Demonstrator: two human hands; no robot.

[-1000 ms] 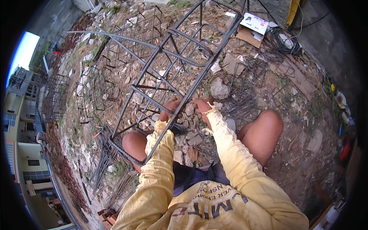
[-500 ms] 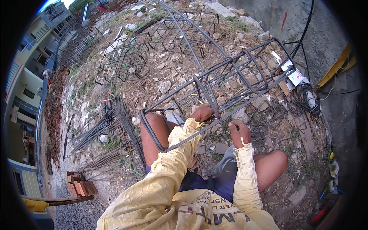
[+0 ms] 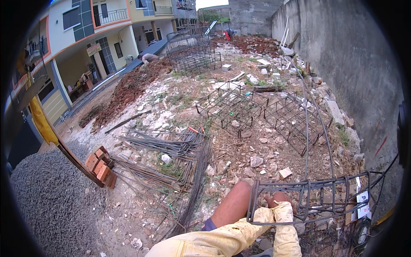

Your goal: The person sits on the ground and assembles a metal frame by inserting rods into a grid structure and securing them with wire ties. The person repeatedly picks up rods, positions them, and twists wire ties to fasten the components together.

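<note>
A long cage of dark steel rebar (image 3: 327, 185) lies across in front of me at the lower right, its square end over my bent knee (image 3: 233, 200). Both hands reach in among its bars, close together. My right hand (image 3: 282, 198) is inside near the cage's left end, back of the hand up, fingers mostly hidden. Of my left hand (image 3: 269, 200) only a small part shows beside it, the rest covered by the right hand and yellow sleeves. Whether either hand grips anything is not visible. Two long rebars (image 3: 306, 128) run from the cage toward the far wall.
More rebar cages (image 3: 233, 107) lie on the rubble ahead. Bundled bent bars (image 3: 171, 143) and thin wire (image 3: 195, 188) are left of my knee, near stacked bricks (image 3: 102, 167) and a gravel heap (image 3: 51, 192). A concrete wall (image 3: 342, 55) stands right. Two people bend down far off.
The view has swung up and to the left, showing houses and the far ground. My right hand, earlier apart outside the cage, has come in beside my left among the bars.
</note>
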